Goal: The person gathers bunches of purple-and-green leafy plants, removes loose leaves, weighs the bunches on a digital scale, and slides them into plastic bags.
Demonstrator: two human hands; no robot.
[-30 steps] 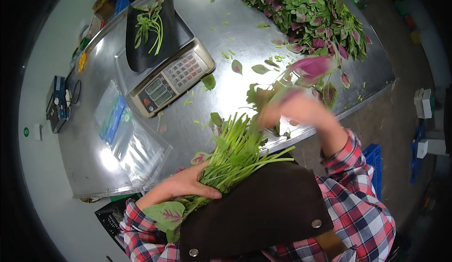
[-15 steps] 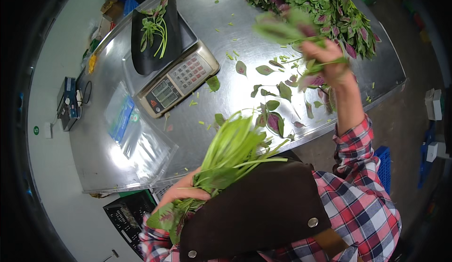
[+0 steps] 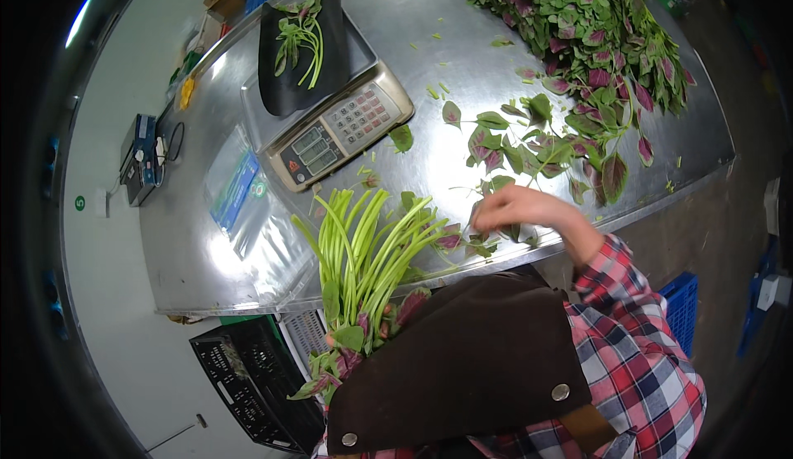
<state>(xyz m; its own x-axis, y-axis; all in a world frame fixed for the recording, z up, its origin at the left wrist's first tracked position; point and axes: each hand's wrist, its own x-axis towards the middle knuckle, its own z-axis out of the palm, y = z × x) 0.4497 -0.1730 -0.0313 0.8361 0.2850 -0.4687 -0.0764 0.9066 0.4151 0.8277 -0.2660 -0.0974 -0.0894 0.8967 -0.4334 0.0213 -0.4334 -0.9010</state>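
A bundle of long green stems with red-green leaves (image 3: 363,269) lies fanned over the front edge of the steel table (image 3: 190,244), its leafy end pointing down toward me. My left hand (image 3: 330,340) grips it at the leafy end, almost wholly hidden by leaves and my dark apron. My right hand (image 3: 520,210) is down at the table's front edge, fingers curled onto loose leafy sprigs (image 3: 512,158). Whether it has hold of any I cannot make out.
A weighing scale (image 3: 339,133) stands mid-table with a black tray (image 3: 285,71) holding a few greens. Clear plastic bags (image 3: 239,195) lie to its left. A big heap of red-green leaves (image 3: 595,30) fills the far right. A black crate (image 3: 248,385) and a blue crate (image 3: 677,302) sit below.
My right hand, raised with a leafy sprig over the heap half a second ago, has come down to the loose leaves at the front edge. The bundle has shifted slightly further onto the table.
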